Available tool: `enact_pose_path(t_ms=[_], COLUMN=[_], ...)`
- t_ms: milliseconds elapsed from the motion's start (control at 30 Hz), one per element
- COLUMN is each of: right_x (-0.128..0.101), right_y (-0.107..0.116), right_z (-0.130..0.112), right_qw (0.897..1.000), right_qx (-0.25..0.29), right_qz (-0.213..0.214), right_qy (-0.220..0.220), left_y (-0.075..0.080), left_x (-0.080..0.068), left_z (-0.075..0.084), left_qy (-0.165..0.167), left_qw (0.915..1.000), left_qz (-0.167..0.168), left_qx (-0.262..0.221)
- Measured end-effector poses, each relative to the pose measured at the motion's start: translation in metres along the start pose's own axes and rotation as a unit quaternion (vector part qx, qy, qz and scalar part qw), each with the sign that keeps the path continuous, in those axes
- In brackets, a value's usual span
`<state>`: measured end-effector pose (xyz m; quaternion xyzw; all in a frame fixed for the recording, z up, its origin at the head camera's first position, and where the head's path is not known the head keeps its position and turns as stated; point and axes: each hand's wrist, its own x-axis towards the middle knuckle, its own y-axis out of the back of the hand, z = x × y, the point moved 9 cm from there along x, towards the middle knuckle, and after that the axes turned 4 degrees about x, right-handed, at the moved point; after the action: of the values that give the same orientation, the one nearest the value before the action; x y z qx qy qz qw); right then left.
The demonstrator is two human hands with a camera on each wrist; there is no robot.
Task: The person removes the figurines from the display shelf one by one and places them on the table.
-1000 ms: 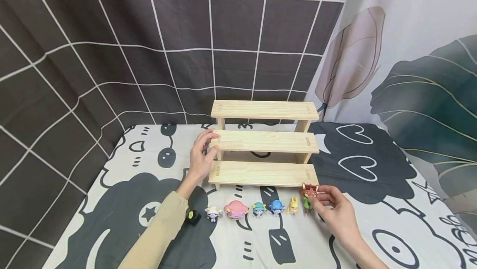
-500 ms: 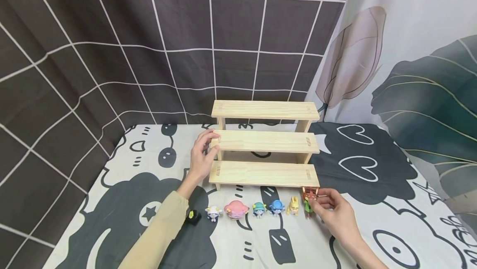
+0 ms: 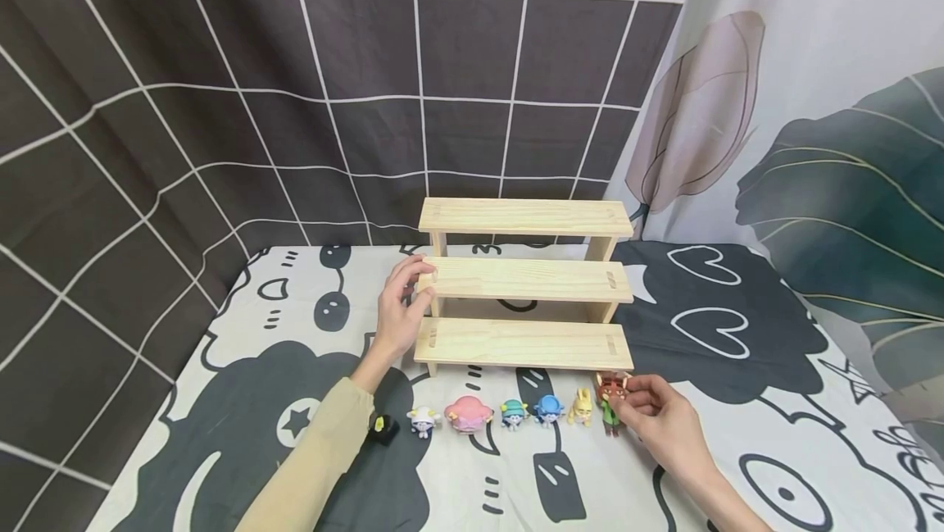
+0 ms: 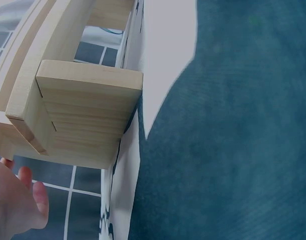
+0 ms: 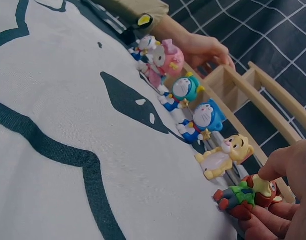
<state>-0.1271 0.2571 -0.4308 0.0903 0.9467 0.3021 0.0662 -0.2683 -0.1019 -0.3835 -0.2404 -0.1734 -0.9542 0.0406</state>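
Note:
A three-step wooden shelf [image 3: 524, 278] stands on the patterned cloth. My left hand [image 3: 415, 284] grips the left end of its middle step; the left wrist view shows that shelf end [image 4: 87, 110] close up, with my fingertips [image 4: 27, 197] at the bottom left. My right hand [image 3: 627, 402] pinches a small fox figure [image 3: 610, 402] with a red-brown head and green shirt, low at the right end of a row of figures. In the right wrist view the fox figure [image 5: 245, 196] lies between my fingers [image 5: 285, 165] just over the cloth.
The row in front of the shelf holds a yellow rabbit [image 3: 580, 407], a blue figure [image 3: 547, 409], a teal-capped one [image 3: 512, 413], a pink one [image 3: 467, 414], a white one [image 3: 422, 421] and a black one [image 3: 382, 429]. Curtains hang behind and to the right.
My right hand has lowered the fox figure toward the cloth beside the yellow rabbit. The left hand has stayed on the shelf.

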Motion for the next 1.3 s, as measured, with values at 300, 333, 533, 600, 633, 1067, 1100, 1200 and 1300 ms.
enact_pose_path(t_ms=[300, 333, 533, 600, 633, 1067, 1100, 1200, 1300], right_x=[0.0008, 0.0008, 0.0022, 0.0026, 0.0029, 0.0048, 0.0050, 0.0050, 0.0049], right_y=[-0.0008, -0.0006, -0.0003, -0.0003, -0.0004, -0.0037, -0.0038, -0.0043, -0.0048], right_z=[0.0008, 0.0007, -0.0007, -0.0009, -0.0009, 0.0024, 0.0027, 0.0037, 0.0041], right_qw=[1.000, 1.000, 1.000, 0.999, 0.999, 0.998, 0.998, 0.997, 0.997], right_qx=[-0.007, -0.007, -0.021, -0.027, -0.029, -0.034, -0.036, -0.037, -0.038], right_qz=[-0.012, -0.013, -0.023, -0.027, -0.028, -0.054, -0.055, -0.060, -0.064], right_qy=[0.000, 0.000, -0.001, -0.002, -0.003, -0.020, -0.021, -0.024, -0.027], left_y=[0.0001, 0.0001, 0.0002, 0.0002, 0.0001, -0.0001, -0.0002, -0.0004, -0.0002], left_x=[-0.0001, -0.0001, 0.0004, 0.0007, 0.0007, -0.0003, -0.0002, -0.0001, 0.0000], left_z=[-0.0018, -0.0022, -0.0026, -0.0023, -0.0021, -0.0017, -0.0019, -0.0020, -0.0021], left_qy=[0.002, 0.001, -0.002, -0.002, -0.001, -0.004, -0.002, 0.001, 0.000], left_qw=[1.0000, 1.0000, 1.0000, 1.0000, 1.0000, 1.0000, 1.0000, 1.0000, 1.0000], left_qz=[0.003, 0.003, 0.002, 0.002, 0.001, 0.003, 0.002, -0.001, -0.001], left_qx=[-0.004, -0.005, -0.006, -0.004, -0.004, -0.008, -0.007, -0.005, -0.004])
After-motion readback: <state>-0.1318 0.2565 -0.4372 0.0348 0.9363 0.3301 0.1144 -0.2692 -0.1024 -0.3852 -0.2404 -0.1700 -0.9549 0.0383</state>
